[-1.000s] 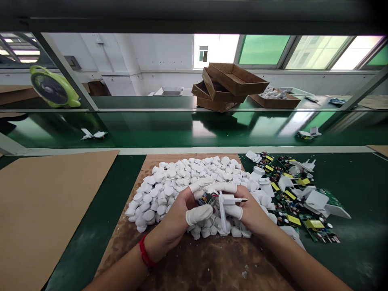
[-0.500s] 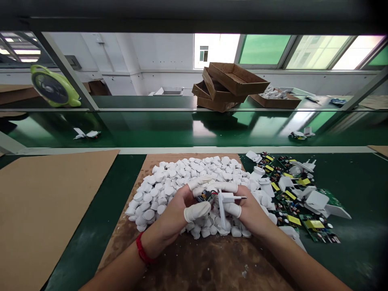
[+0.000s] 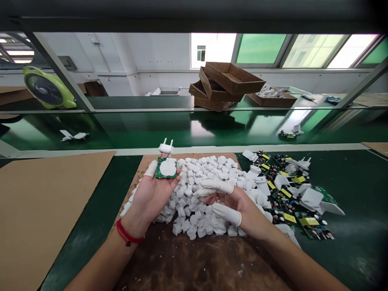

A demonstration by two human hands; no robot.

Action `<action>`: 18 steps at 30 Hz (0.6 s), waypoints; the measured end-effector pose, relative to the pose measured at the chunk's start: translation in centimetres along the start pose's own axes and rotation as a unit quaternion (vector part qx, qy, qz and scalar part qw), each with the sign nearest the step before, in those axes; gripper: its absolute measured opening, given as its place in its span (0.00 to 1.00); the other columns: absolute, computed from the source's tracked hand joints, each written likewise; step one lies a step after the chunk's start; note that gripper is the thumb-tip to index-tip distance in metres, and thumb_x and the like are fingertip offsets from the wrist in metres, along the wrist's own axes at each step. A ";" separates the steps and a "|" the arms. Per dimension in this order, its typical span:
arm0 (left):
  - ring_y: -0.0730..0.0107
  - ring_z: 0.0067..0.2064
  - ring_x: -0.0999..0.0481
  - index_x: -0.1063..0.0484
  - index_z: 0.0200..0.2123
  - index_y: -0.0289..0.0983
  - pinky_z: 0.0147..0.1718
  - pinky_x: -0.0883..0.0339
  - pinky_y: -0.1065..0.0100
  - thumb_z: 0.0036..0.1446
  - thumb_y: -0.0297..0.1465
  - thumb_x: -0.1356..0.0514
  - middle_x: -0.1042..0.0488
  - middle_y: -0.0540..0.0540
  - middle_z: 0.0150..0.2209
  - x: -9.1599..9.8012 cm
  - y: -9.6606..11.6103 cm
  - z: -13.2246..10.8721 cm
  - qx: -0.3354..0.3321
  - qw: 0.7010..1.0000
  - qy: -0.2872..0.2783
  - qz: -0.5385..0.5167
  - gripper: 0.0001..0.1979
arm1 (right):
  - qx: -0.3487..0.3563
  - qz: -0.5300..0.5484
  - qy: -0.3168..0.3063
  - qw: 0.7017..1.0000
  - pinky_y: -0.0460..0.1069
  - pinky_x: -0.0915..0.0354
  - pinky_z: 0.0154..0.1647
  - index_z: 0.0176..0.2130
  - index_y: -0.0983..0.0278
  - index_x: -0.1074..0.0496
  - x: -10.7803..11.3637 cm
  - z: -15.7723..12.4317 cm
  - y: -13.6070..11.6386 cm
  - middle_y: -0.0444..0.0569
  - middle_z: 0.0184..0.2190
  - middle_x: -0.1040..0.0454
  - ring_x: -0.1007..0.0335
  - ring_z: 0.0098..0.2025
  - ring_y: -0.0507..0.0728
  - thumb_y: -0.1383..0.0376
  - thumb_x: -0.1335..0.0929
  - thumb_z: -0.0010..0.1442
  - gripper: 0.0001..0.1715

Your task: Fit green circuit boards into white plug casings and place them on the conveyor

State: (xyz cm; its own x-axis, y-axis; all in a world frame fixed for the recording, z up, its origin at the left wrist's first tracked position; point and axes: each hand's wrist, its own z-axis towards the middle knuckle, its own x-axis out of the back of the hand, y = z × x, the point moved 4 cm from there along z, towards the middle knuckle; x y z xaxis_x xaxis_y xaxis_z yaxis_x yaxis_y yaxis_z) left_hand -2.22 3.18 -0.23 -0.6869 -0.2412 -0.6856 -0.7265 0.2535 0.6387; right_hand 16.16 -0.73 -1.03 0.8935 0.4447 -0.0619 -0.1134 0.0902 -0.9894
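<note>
My left hand (image 3: 154, 194), palm up with finger cots on, holds a green circuit board (image 3: 158, 173) by its edges. A white pad (image 3: 167, 167) covers most of the board's face. Wires join the board to a white two-pin plug (image 3: 166, 148) beyond it. Over the pile of white pads (image 3: 194, 202), my right hand (image 3: 226, 202) has its thumb and fingers apart with nothing between them. Finger cots cover its thumb and some fingers. The pile lies on a brown board (image 3: 182, 262) on the bench.
Circuit boards with plugs (image 3: 291, 190) lie jumbled on the right. A cardboard sheet (image 3: 54, 202) covers the left side. Behind the bench ledge runs a green belt (image 3: 145, 129), carrying two assemblies. Cardboard trays (image 3: 224, 87) and a green fan (image 3: 48, 89) stand farther back.
My left hand has moved left and away with the circuit board and plug, turning the white-padded face into view. My right hand has let go and stays over the pile.
</note>
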 end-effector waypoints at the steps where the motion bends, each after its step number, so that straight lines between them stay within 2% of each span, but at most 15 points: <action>1: 0.65 0.38 0.23 0.30 0.47 0.36 0.33 0.26 0.67 0.66 0.33 0.55 0.25 0.41 0.41 0.0 0.4 0.1 -0.013 1.000 0.015 -0.015 0.16 | 0.003 -0.005 -0.001 1.000 0.51 0.31 0.43 0.46 0.60 0.26 0.0 0.0 -0.1 0.49 0.36 0.23 0.28 0.39 0.56 0.60 0.28 0.55 0.19; 3: 0.63 0.43 0.23 0.33 0.51 0.36 0.39 0.25 0.65 0.66 0.32 0.56 0.26 0.39 0.44 0.1 1.0 0.3 -0.046 0.998 0.031 -0.031 0.17 | 0.006 -0.016 -0.001 1.000 0.51 0.31 0.43 0.46 0.60 0.26 0.0 -0.1 -0.2 0.49 0.35 0.23 0.27 0.39 0.56 0.60 0.28 0.55 0.18; 6: 0.65 0.47 0.24 0.35 0.54 0.37 0.45 0.26 0.64 0.66 0.30 0.57 0.27 0.40 0.50 0.1 1.6 0.6 -0.088 0.996 0.010 -0.027 0.18 | 0.001 -0.026 0.000 1.000 0.50 0.31 0.42 0.46 0.60 0.26 -0.1 -0.1 -0.3 0.49 0.35 0.23 0.27 0.39 0.56 0.58 0.29 0.55 0.18; 11: 0.65 0.56 0.29 0.41 0.59 0.35 0.50 0.30 0.67 0.66 0.33 0.57 0.34 0.38 0.59 0.2 1.7 0.8 -0.078 0.997 -0.014 0.007 0.21 | -0.005 -0.035 -0.013 0.999 0.51 0.31 0.42 0.45 0.61 0.26 -0.1 -0.1 -0.2 0.49 0.34 0.24 0.28 0.38 0.56 0.55 0.30 0.56 0.19; 14: 0.63 0.61 0.34 0.40 0.59 0.34 0.54 0.33 0.65 0.66 0.33 0.56 0.39 0.38 0.63 -0.1 2.0 0.5 -0.108 0.993 -0.035 0.033 0.21 | 0.004 -0.043 -0.022 0.999 0.52 0.31 0.42 0.45 0.61 0.26 0.0 -0.2 0.0 0.49 0.35 0.24 0.28 0.38 0.56 0.56 0.30 0.57 0.18; 18: 0.61 0.60 0.34 0.34 0.56 0.38 0.54 0.34 0.62 0.65 0.34 0.54 0.35 0.42 0.61 -0.4 2.1 0.2 -0.127 0.987 -0.063 0.070 0.20 | 0.006 -0.044 -0.031 0.999 0.52 0.32 0.43 0.45 0.61 0.25 0.0 -0.1 0.3 0.50 0.36 0.22 0.27 0.39 0.57 0.59 0.30 0.57 0.16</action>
State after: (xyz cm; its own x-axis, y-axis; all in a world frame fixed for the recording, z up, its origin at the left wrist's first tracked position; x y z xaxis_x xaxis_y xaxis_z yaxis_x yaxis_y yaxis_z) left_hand -3.45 3.96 1.29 -0.7846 -0.0987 -0.6121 -0.6171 0.0289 0.7863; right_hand 16.15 -0.86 -1.32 0.8719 0.4885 0.0343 -0.0412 0.1429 -0.9889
